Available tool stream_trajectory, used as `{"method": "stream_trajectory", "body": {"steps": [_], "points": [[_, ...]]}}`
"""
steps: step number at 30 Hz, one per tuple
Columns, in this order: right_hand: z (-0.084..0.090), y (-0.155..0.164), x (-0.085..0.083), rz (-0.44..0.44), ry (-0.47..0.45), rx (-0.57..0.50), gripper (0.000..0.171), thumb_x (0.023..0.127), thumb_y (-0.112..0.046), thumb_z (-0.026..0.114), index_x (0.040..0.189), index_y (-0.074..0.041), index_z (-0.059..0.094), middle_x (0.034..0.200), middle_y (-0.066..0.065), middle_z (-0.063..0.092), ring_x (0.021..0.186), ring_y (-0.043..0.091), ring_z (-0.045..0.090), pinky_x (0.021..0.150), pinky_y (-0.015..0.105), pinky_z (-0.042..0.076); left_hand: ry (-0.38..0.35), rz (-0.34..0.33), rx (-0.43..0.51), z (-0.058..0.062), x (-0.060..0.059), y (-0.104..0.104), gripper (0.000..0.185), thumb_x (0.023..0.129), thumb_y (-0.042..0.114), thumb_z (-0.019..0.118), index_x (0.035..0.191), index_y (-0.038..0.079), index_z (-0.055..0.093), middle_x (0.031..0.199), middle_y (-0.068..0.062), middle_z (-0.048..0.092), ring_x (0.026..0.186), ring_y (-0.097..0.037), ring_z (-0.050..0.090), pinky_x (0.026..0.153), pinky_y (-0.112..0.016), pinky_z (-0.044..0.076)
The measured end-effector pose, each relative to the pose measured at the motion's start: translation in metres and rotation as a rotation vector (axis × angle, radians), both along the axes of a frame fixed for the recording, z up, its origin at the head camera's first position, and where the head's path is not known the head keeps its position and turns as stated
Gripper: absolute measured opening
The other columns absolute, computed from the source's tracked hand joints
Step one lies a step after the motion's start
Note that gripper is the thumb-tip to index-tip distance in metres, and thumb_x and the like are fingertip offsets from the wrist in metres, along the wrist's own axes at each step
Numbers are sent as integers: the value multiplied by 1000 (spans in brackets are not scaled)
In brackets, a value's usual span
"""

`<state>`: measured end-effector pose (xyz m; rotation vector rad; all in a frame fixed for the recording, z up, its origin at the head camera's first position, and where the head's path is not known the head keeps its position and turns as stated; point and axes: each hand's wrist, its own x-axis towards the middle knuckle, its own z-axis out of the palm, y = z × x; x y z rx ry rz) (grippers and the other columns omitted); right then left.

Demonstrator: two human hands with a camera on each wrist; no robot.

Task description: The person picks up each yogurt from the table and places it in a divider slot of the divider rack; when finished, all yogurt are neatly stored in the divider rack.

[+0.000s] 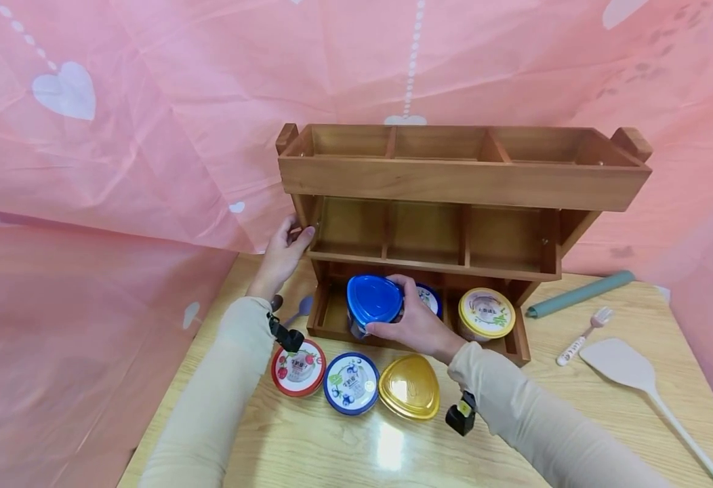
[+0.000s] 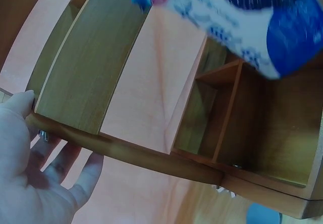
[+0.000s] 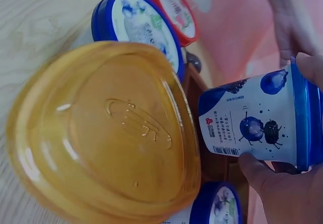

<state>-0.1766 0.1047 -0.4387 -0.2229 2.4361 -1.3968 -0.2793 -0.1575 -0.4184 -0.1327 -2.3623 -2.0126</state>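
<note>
My right hand [image 1: 388, 306] grips a blue-lidded blueberry cup [image 1: 372, 299] by its rim, just in front of the bottom tier's left compartment of a three-tier wooden rack [image 1: 454, 183]. The right wrist view shows thumb and fingers of that hand [image 3: 287, 120] round the cup [image 3: 242, 125], which lies tilted on its side. My left hand [image 1: 297, 235] holds the rack's left upright. From the left wrist the thumb and fingers [image 2: 75, 183] lie on either side of the wooden side rail [image 2: 131, 153], with the cup [image 2: 242, 17] blurred above.
On the table before the rack stand a red-rimmed cup [image 1: 298, 367], a blue-rimmed cup [image 1: 351, 383] and a yellow-lidded tub [image 1: 409, 386]. The bottom tier holds a blue-rimmed cup [image 1: 432, 298] and a yellow-rimmed cup [image 1: 486, 313]. A teal roll [image 1: 579, 293], fork [image 1: 585, 335] and spatula [image 1: 637, 376] lie right.
</note>
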Motion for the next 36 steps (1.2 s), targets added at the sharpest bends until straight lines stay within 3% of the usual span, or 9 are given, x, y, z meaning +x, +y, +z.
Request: {"method": "stream_trajectory", "body": {"steps": [8, 19, 29, 36], "points": [[-12, -22, -21, -10, -11, 78, 102, 77, -37, 83, 150, -17, 14, 147, 20, 38, 133, 39, 46, 106, 55, 45, -6, 3, -25, 1, 1, -2, 49, 102, 23, 55, 146, 8, 40, 142, -17, 48, 134, -29, 47, 112, -44, 41], [-31, -46, -47, -17, -14, 122, 103, 76, -33, 81, 151, -13, 13, 150, 20, 27, 138, 39, 37, 111, 56, 39, -6, -10, -64, 1, 2, -2, 50, 102, 28, 54, 147, 12, 40, 145, -15, 47, 136, -29, 46, 113, -45, 40], [-44, -54, -59, -1, -47, 157, 101, 78, -30, 83, 150, -14, 14, 151, 20, 31, 139, 40, 38, 114, 55, 36, 2, 1, -36, -1, -1, -1, 50, 102, 23, 55, 147, 9, 40, 142, -17, 48, 134, -30, 47, 112, -45, 41], [-45, -56, -60, 17, -37, 163, 102, 78, -32, 83, 150, -15, 14, 151, 21, 32, 139, 40, 38, 114, 55, 36, 2, 7, -66, 0, 1, -2, 51, 101, 25, 56, 147, 9, 39, 144, -15, 48, 135, -29, 46, 113, -43, 40]]}}
